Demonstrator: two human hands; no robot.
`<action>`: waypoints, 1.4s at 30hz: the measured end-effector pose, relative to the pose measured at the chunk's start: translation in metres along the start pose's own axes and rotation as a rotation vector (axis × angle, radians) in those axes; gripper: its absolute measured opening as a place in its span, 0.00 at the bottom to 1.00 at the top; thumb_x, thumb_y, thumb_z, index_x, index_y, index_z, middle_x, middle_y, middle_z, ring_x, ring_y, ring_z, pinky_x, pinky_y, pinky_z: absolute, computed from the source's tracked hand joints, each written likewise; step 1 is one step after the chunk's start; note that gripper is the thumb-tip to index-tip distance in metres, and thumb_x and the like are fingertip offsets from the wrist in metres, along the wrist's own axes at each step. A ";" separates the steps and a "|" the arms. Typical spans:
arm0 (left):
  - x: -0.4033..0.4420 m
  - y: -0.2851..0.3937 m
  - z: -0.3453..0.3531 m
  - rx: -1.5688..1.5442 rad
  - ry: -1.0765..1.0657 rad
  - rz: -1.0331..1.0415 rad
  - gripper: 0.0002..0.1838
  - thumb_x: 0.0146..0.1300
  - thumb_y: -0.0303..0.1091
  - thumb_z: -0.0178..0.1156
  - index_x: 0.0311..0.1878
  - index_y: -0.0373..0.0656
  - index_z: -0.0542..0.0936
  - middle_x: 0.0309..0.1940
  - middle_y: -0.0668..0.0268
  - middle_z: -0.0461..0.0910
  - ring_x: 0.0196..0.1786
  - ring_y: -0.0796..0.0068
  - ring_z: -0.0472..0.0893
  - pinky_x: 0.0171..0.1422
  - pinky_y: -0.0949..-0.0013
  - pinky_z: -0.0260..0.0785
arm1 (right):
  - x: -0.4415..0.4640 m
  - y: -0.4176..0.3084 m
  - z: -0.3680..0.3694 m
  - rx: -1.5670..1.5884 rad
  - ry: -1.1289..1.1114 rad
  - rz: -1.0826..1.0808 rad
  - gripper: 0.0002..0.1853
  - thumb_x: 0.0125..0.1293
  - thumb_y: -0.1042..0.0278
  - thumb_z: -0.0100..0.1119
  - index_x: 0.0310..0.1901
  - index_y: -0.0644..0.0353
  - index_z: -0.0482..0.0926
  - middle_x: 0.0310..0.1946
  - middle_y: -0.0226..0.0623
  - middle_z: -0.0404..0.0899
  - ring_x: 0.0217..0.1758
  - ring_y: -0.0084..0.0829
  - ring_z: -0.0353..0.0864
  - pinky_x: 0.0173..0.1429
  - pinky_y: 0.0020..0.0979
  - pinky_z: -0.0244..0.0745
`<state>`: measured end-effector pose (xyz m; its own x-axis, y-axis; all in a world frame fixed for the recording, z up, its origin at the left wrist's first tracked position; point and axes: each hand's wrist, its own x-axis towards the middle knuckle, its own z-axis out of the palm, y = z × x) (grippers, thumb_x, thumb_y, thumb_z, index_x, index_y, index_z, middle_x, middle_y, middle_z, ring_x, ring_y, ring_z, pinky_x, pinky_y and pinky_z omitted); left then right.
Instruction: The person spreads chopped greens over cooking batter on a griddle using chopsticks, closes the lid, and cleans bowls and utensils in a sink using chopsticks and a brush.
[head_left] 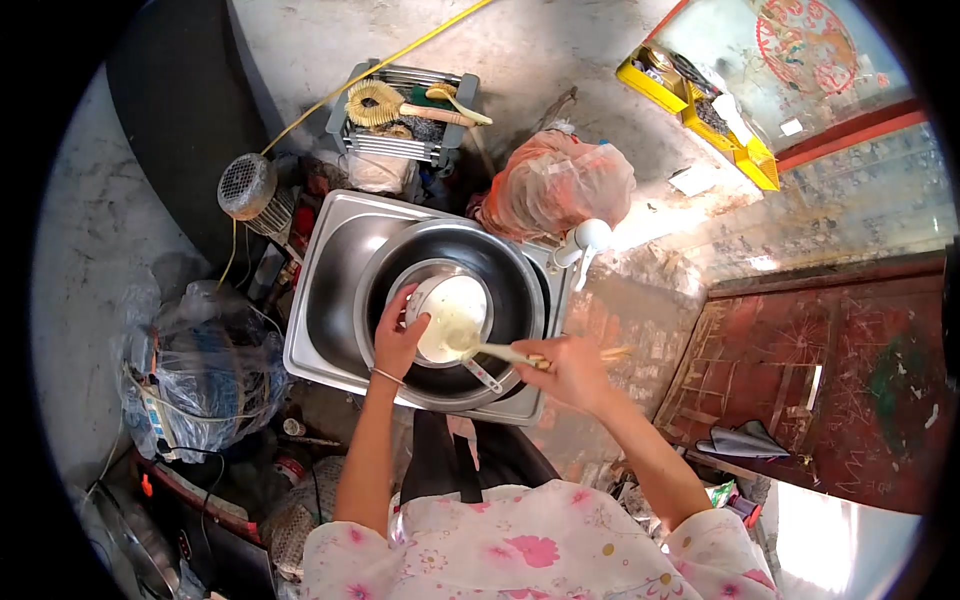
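Observation:
A stainless basin (372, 335) rests in the metal sink, with a smaller metal bowl (408, 272) inside it. Over that bowl is a white bowl (425, 335), which my left hand (396, 330) grips by its rim, thumb on the inner side. My right hand (570, 372) is wrapped round a long pale utensil (503, 351). Its blurred head reaches into the white bowl, and light wooden ends stick out behind my fist. A white flower-patterned handle (483, 376) slants out from the bowl's lower right edge; I cannot tell whether it belongs to the bowl or a spoon.
Behind the metal sink (325, 300) stands a rack (400, 75) with brushes. An orange bag (565, 185) and a white tap (588, 240) are at the sink's back right. A plastic-wrapped bundle (215, 370) lies left, near a motor (250, 190). Yellow baskets (690, 105) sit far right.

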<state>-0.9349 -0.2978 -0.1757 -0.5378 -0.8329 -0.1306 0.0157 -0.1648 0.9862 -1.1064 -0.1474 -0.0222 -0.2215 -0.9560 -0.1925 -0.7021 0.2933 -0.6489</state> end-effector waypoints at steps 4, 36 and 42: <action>0.000 -0.010 0.001 0.095 0.069 -0.025 0.23 0.53 0.32 0.61 0.55 0.43 0.72 0.37 0.67 0.73 0.34 0.84 0.71 0.34 0.79 0.65 | 0.011 0.005 0.015 -0.133 0.048 -0.048 0.13 0.51 0.61 0.61 0.38 0.53 0.81 0.23 0.42 0.79 0.25 0.40 0.79 0.30 0.35 0.74; -0.020 -0.052 0.010 -0.549 0.147 -0.307 0.26 0.65 0.43 0.46 0.61 0.38 0.61 0.57 0.61 0.67 0.58 0.70 0.68 0.62 0.66 0.59 | 0.001 -0.012 0.001 0.012 0.065 0.200 0.14 0.52 0.54 0.57 0.35 0.53 0.81 0.21 0.46 0.77 0.26 0.46 0.78 0.31 0.43 0.73; -0.003 -0.037 0.007 -0.078 0.197 -0.100 0.24 0.59 0.29 0.49 0.60 0.35 0.65 0.56 0.62 0.68 0.54 0.75 0.69 0.58 0.74 0.61 | 0.003 0.000 -0.004 -0.238 -0.012 0.101 0.14 0.51 0.53 0.58 0.37 0.50 0.81 0.21 0.43 0.77 0.25 0.44 0.78 0.31 0.41 0.74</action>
<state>-0.9397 -0.2854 -0.2112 -0.3653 -0.8962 -0.2519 0.0402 -0.2855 0.9575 -1.1103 -0.1498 -0.0199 -0.2910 -0.9215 -0.2572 -0.8168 0.3792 -0.4348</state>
